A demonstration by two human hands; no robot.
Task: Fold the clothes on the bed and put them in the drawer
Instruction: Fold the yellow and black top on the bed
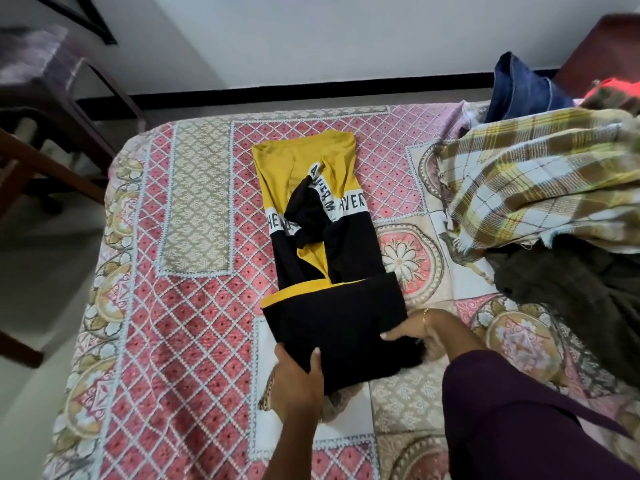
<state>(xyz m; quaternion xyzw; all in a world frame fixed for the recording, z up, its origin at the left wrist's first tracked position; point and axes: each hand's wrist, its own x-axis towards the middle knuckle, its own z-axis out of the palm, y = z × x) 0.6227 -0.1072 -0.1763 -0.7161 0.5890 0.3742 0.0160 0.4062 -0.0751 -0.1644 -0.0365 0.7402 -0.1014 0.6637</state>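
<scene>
On the bed (194,306), the shirt (322,237) lies lengthwise, stretching straight away from both hands. Left hand (298,379) and right hand (420,332) each grip the near folded end, ready to roll it farther up.

Both arms reach forward over the bed (194,306) toward the near end of the black-and-yellow shirt (332,320). The left hand (298,379) grips the shirt's near left corner, thumb curled on top of the black fabric and fingers underneath, forearm bare. The right hand (420,332) holds the shirt's near right edge, thumb lying flat across the top and fingers tucked beneath; a thin gold bangle (425,315) circles that wrist, and a dark purple sleeve (512,410) covers the arm.
</scene>
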